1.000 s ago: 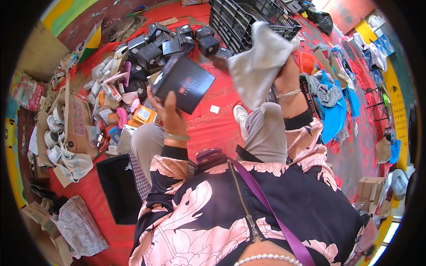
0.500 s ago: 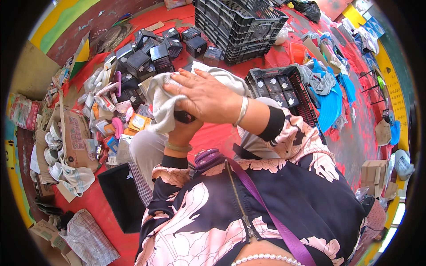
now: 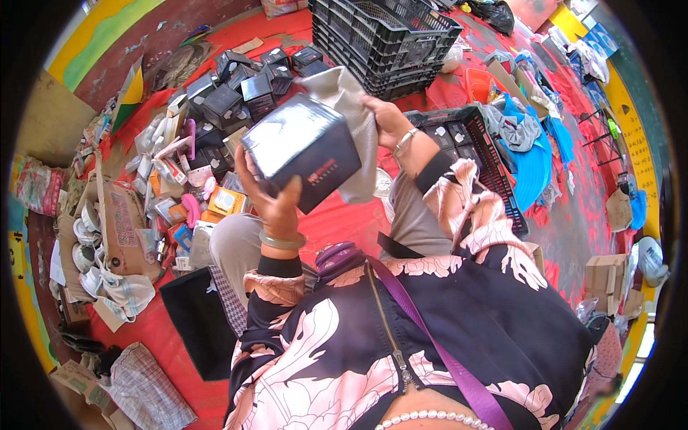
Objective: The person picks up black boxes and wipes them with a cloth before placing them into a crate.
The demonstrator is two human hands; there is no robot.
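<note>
Twelve o'clock, stacked black crates (image 3: 383, 54) run off the top edge! Here the black box (image 3: 304, 149) hides part of the grey cloth (image 3: 364, 132), and at six o'clock the pearl necklace (image 3: 432, 414) gets clipped.

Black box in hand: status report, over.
Left hand: grip on black box. Right hand: holding pale grey cloth. Box hides part of cloth.

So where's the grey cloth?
In the head view, the grey cloth is in the right hand, right of the black box the left hand holds.
</note>
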